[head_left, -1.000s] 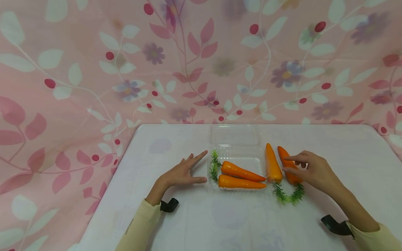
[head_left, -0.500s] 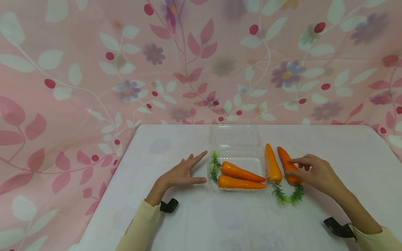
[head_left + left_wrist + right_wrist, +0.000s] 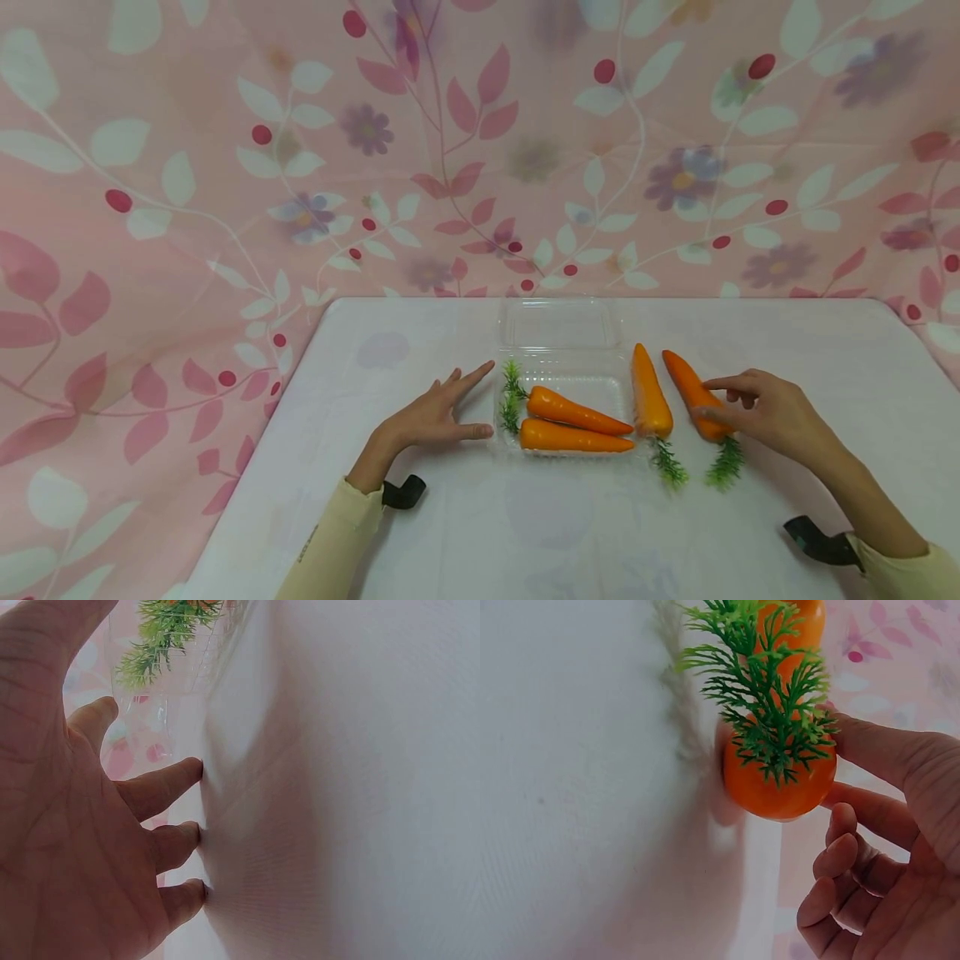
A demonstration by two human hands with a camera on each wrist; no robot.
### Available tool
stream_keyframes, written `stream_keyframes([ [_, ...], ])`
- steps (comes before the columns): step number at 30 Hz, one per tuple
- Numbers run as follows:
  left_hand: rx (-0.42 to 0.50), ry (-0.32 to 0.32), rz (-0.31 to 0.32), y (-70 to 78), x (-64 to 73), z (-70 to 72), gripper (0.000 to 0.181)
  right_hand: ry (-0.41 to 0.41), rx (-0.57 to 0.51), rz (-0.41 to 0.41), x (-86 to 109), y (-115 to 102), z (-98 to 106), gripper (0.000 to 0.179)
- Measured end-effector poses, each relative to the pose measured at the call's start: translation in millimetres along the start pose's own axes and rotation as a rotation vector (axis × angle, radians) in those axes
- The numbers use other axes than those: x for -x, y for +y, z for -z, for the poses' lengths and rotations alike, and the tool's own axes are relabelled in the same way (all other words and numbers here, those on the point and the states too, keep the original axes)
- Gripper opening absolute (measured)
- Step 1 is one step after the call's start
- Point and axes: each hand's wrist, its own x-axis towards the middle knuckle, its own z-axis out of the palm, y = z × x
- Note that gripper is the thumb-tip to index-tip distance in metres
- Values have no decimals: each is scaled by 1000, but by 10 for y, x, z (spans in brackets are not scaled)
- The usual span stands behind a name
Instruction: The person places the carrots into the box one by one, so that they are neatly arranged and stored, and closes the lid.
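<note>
A clear plastic clamshell container [image 3: 562, 375] stands with its lid [image 3: 561, 323] folded back. Inside it lie two orange carrots [image 3: 577, 436] with plastic-looking green tops at the left. Just right of the container is another carrot [image 3: 651, 392], leaves toward the front. My right hand [image 3: 772, 417] pinches the rightmost carrot [image 3: 686, 383] between thumb and index finger near its leafy end; the other fingers are curled. In the right wrist view this carrot's leaves [image 3: 769, 697] face the camera. My left hand [image 3: 82, 802] is spread beside the container's left side, several fingertips touching the table.
A white cloth covers the table [image 3: 450, 533]. Behind it hangs a pink floral backdrop [image 3: 480, 167]. Black wrist mounts [image 3: 405, 492] show at both sleeves.
My right hand has slid right and slightly toward the front, and the base and leaves of the rightmost carrot have shifted right, away from its neighbour's leaves. The left hand has stayed put.
</note>
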Motion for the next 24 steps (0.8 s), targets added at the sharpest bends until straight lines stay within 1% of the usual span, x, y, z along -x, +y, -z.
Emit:
stream_keyframes([
  [7, 5, 0, -1, 3, 6, -4, 98, -58, 9, -31, -23, 59, 66, 59],
  [13, 5, 2, -6, -3, 9, -6, 97, -95, -9, -51, -31, 132, 123, 60],
  [24, 0, 5, -6, -11, -7, -11, 98, -148, -35, -60, -81, 291, 208, 57],
])
